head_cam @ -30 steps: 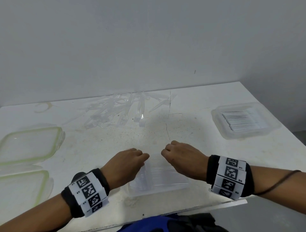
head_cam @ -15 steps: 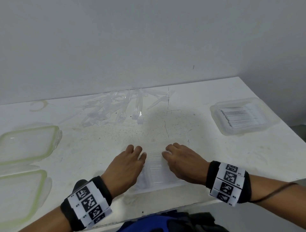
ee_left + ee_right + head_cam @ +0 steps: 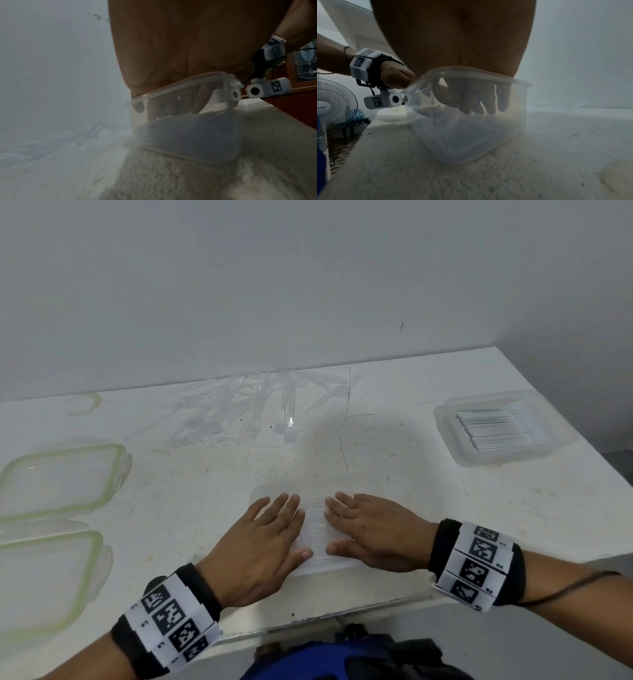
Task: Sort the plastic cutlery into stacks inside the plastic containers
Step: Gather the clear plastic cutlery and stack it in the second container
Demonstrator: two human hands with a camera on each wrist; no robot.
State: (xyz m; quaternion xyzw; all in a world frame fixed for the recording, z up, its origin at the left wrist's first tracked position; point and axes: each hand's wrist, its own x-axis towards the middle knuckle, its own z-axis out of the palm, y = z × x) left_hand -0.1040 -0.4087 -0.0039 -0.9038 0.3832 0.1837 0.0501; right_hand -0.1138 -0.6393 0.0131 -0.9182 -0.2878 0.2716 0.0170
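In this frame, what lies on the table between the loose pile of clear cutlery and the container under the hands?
In the head view, only bare, speckled white table separates the clear plastic cutlery pile from the clear plastic container.

Bare forearms; black wristbands [image 3: 442, 546] with white square-coded marker blocks [image 3: 476, 563]; thin dark cord [image 3: 582, 585] at right wrist.

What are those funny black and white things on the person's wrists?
Each bare arm wears a black wrist strap ringed with white blocks printed with black square codes. A small white camera box hangs under each wrist, and a thin dark cable runs along the right forearm.
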